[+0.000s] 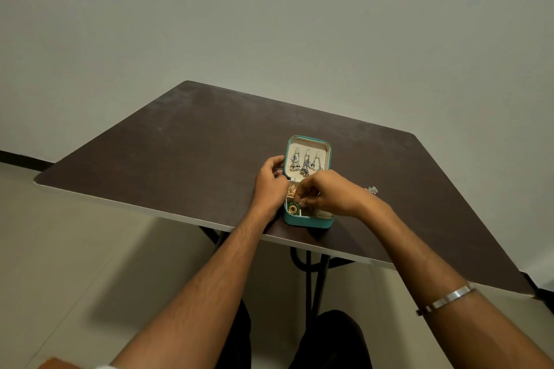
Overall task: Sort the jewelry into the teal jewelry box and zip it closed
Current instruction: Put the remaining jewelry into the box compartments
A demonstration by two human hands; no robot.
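Two hands over open teal jewelry box (308, 221), left hand (269, 186) bracing its side, right hand (325, 196) fingertips pinched inside

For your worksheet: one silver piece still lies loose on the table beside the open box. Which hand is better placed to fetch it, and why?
Probably the right hand: the silver piece lies just beyond its wrist, right of the teal jewelry box. The left hand rests against the box's far side.

A dark brown table (180, 141) on black metal legs (311, 275) stands against a plain pale wall (269, 15).
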